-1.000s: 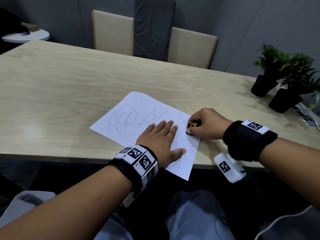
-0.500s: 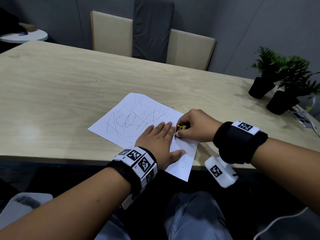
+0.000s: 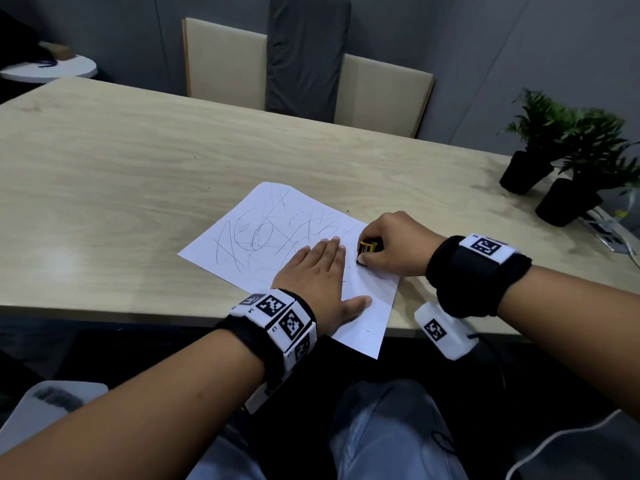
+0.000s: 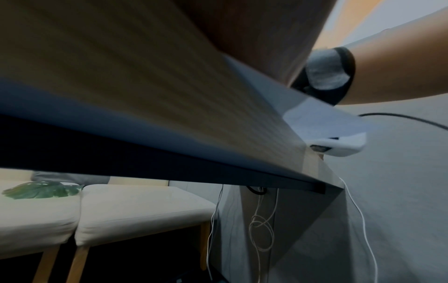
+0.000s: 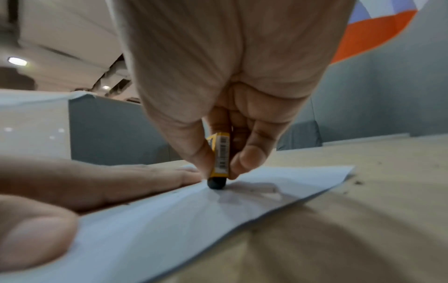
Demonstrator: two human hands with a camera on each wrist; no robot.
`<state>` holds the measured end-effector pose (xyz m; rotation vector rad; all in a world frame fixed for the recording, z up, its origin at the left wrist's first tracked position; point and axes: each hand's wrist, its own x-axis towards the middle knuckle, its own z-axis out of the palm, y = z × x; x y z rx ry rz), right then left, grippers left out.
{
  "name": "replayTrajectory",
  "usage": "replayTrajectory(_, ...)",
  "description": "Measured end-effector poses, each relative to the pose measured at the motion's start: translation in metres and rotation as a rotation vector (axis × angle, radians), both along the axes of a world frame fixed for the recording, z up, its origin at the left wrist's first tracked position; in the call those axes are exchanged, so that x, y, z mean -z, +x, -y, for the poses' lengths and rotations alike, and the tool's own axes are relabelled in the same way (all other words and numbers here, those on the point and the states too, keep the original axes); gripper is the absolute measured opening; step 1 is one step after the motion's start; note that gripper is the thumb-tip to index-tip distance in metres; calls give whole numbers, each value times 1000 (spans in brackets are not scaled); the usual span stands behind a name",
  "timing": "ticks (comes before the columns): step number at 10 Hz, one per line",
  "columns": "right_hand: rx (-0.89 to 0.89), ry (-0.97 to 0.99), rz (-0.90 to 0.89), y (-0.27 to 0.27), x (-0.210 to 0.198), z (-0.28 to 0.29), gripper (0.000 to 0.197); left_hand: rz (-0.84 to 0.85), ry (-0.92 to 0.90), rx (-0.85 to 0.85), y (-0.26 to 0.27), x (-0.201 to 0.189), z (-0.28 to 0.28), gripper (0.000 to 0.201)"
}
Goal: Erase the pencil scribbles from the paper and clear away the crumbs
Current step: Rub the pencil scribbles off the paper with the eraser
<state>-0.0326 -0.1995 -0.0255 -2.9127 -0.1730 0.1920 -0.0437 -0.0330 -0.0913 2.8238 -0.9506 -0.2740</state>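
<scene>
The paper [image 3: 277, 244] lies slantwise near the front edge of the wooden bench [image 3: 121, 174], with its near corner hanging past that edge. Pencil scribbles [image 3: 256, 237] cover its far and left part, while the near right part looks mostly blank apart from a few small dark marks. The left hand [image 3: 318, 275] lies flat on the sheet, fingers straight and close together, thumb spread toward the near edge, pressing the paper down. Just beside its fingertips, the right hand [image 3: 391, 244] pinches an eraser [image 3: 367, 247] in a yellow sleeve between thumb and fingers; in the right wrist view the eraser [image 5: 219, 159] stands nearly upright with its dark tip touching the paper [image 5: 194, 220]. The left hand sits between the eraser and most of the scribbles, covering part of the sheet. A few dark specks [image 5: 358, 182] lie on the bare bench beyond the paper's right edge. Two potted plants [image 3: 561, 161] in black pots stand well apart at the far right of the bench, with a flat device [image 3: 606, 230] beside them. Two beige chairs [image 3: 225, 60] and a grey cushion [image 3: 306, 53] stand behind the bench. The left wrist view shows only the blurred bench edge and cables below it.
</scene>
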Motion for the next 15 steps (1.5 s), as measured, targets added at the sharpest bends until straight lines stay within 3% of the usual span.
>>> replayTrajectory(2, -70, 23, -33, -3, 2, -7, 14, 3, -1, -3, 1, 1, 0, 91)
replayTrajectory(7, 50, -9, 11, 10, -2, 0, 20, -9, 11, -33, 0, 1, 1, 94)
replayTrajectory(15, 0, -22, 5, 4, 1, -17, 20, -1, 20, -34, 0, 0, 1, 95)
